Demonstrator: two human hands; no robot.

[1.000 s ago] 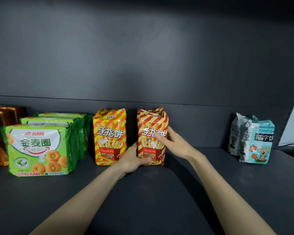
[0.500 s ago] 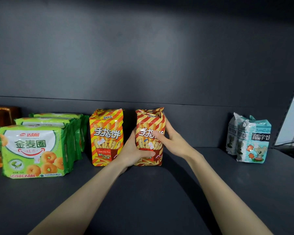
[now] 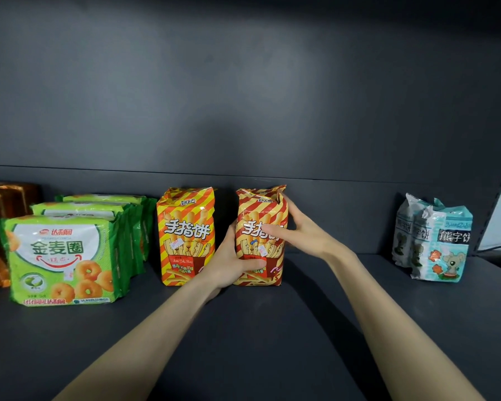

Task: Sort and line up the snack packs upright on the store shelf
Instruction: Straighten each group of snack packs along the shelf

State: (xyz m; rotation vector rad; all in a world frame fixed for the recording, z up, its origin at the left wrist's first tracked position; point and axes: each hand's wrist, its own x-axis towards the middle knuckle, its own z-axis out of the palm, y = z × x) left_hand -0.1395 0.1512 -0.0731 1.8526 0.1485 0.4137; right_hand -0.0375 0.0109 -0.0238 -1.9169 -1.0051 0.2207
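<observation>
A red-and-yellow striped finger-biscuit pack (image 3: 258, 206) stands upright on the dark shelf (image 3: 243, 328), held from both sides. My left hand (image 3: 229, 264) grips its lower left side, thumb across the front. My right hand (image 3: 298, 233) holds its upper right side, thumb on the front and fingers behind. A yellow-and-red striped pack (image 3: 185, 235) of the same snack stands upright just to its left, apart from it.
Several green ring-snack packs (image 3: 64, 259) stand in a row front to back at the left, with orange packs (image 3: 0, 227) beyond them at the edge. Pale blue bear-biscuit packs (image 3: 434, 244) stand at the right, near the shelf's side post.
My left hand has slid further round the pack's lower front. My right hand has moved up its right side. The pack stands slightly closer to the yellow one.
</observation>
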